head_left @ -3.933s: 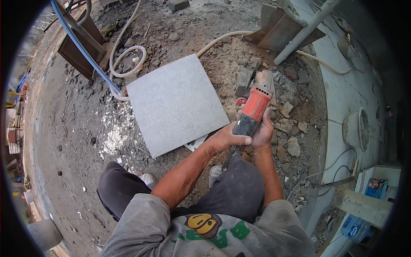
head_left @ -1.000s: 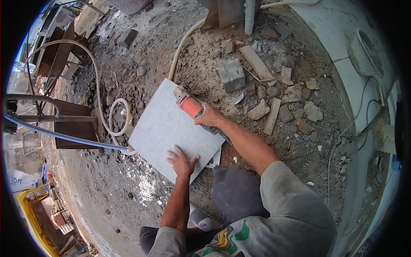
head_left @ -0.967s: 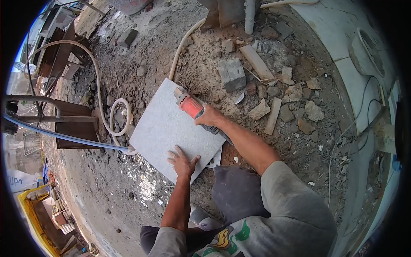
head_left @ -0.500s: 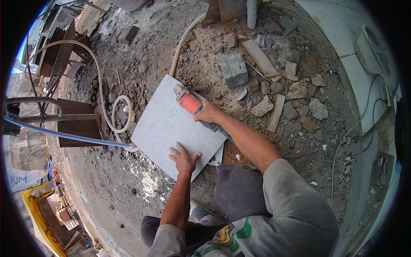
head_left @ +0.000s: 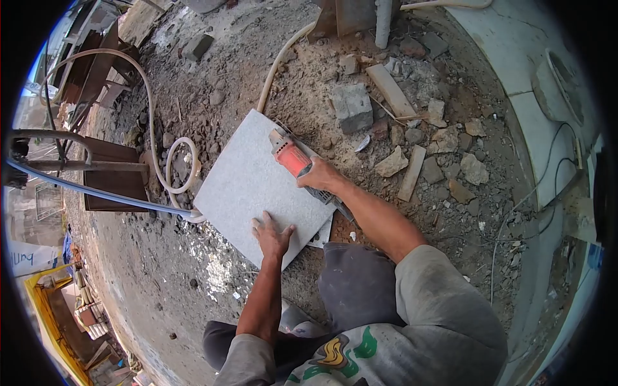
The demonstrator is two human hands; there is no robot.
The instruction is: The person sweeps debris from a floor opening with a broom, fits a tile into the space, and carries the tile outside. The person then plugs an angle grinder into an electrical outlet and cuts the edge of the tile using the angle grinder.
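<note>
A square pale grey tile [head_left: 241, 174] lies on the rough ground in front of me. My right hand [head_left: 320, 175] is wrapped around the body of a red and dark grey angle grinder [head_left: 293, 159]. The tool's metal head points away from me, along the tile's right edge; its disc cannot be made out. My left hand [head_left: 273, 240] lies on the near part of the tile with fingers spread. Part of another tile piece [head_left: 320, 235] shows from under the near right side.
A cream hose [head_left: 153, 128] loops left of the tile, with a blue pipe [head_left: 96, 188] joining it. Right of the tile lie a concrete block [head_left: 352, 108], wood strips [head_left: 412, 172] and broken stones [head_left: 475, 167]. A cable [head_left: 499, 238] runs along the right, beside a pale slab [head_left: 534, 128].
The grinder and my right hand have shifted slightly right relative to the tile. My left hand stays flat on the tile. The whole view has moved a little.
</note>
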